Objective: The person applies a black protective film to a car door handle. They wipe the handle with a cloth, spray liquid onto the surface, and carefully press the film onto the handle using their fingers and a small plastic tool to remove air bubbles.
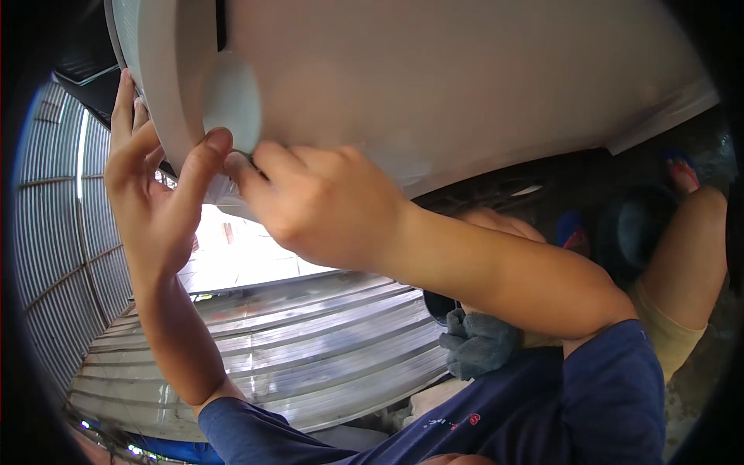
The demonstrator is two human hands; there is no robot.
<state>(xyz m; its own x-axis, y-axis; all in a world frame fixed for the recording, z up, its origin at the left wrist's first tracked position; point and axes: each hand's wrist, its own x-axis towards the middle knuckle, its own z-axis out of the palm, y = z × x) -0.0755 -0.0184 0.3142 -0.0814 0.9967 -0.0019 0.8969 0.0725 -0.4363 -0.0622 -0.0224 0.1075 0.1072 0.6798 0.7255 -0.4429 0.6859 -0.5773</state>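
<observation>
A large glossy light-grey panel, shaped like a car's body panel, fills the upper part of the view. My left hand grips its curved left edge, with the thumb on the near face and the fingers reaching round behind. Close beside that thumb, my right hand is closed in a pinch against the panel's lower edge. Something small and dark shows between its fingertips, too hidden to name. Just above both hands is a pale oval area on the panel.
Corrugated metal sheeting stands at the left, and ribbed metal sheets spread below. A grey cloth lies by my lap. Dark round bucket-like thing sits near my bent leg at the right.
</observation>
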